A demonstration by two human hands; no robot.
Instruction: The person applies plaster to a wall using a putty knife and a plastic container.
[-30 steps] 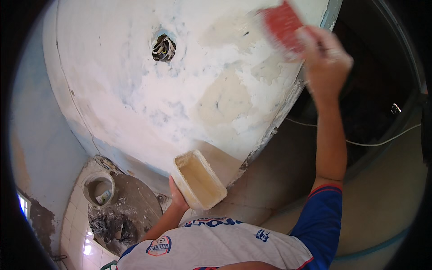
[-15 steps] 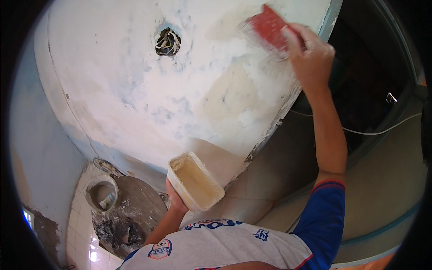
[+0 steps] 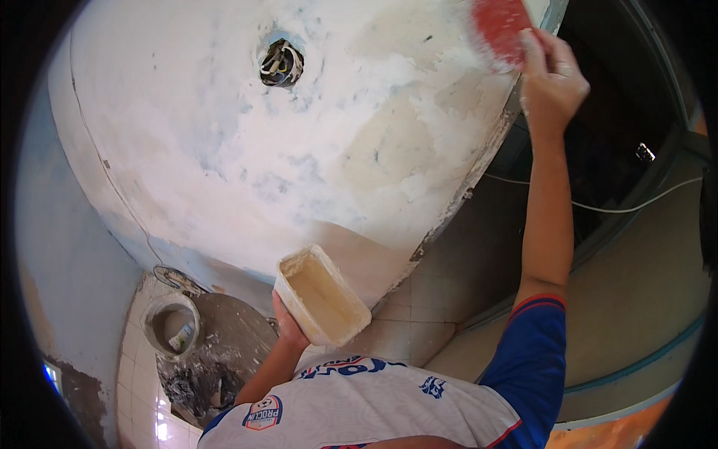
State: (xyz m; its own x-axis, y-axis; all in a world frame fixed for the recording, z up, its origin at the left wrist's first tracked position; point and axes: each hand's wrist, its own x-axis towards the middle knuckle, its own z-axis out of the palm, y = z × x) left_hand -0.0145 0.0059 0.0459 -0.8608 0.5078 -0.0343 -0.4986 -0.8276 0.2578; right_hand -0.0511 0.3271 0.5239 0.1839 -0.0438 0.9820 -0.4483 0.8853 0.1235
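Note:
My right hand (image 3: 555, 78) grips a red plastic putty knife (image 3: 499, 31) with white paste along its edge. The blade lies against the white wall (image 3: 247, 150), close to the wall's right edge, and looks smeared by motion. Damp beige patches of filler (image 3: 393, 142) show on the wall below it. Down near my chest, my left hand (image 3: 288, 318) is closed around the side of a rectangular plastic tub (image 3: 323, 295). Pale paste coats the tub's inner walls and rim.
A round hole with loose wires (image 3: 282, 63) opens in the wall. At lower left, a bucket (image 3: 172, 325) stands beside a stained dark board (image 3: 232, 329) on the tiled floor. A dark doorway (image 3: 613, 127) lies to the right, crossed by a white cable (image 3: 609, 210).
My right hand has moved the red putty knife up and to the right, toward the wall's edge. The tub in my left hand has hardly shifted.

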